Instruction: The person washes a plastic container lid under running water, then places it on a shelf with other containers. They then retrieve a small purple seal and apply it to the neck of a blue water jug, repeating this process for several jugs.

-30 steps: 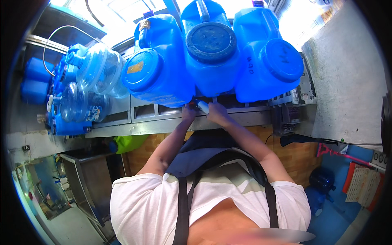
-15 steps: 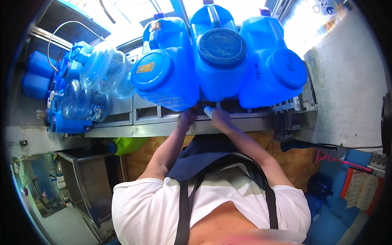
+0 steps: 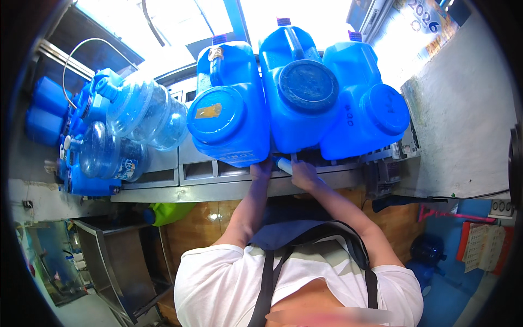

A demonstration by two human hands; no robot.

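Observation:
Three large blue jugs stand side by side on the metal counter: a left jug [image 3: 234,136] with a tape-marked lid, a middle jug [image 3: 302,131] with a dark lid, and a right jug [image 3: 348,133]. My right hand [image 3: 303,175] is closed around a pale blue, tube-shaped tool with a dark tip [image 3: 284,164], which points left below the middle jug. My left hand [image 3: 261,171] is at the front lower corner of the left jug. Its fingers are mostly hidden, so I cannot see what it touches or holds.
At left, clear round water bottles [image 3: 144,111] and blue containers [image 3: 90,174] crowd the metal counter [image 3: 218,191]. A pale wall [image 3: 463,114] bounds the right side. Below the counter are a green container [image 3: 170,212] and a metal stand [image 3: 117,256].
The whole scene sits lower in the picture, as the view has shifted. The left hand's fingers have become more hidden by the left jug. The right hand still grips the tube-shaped tool.

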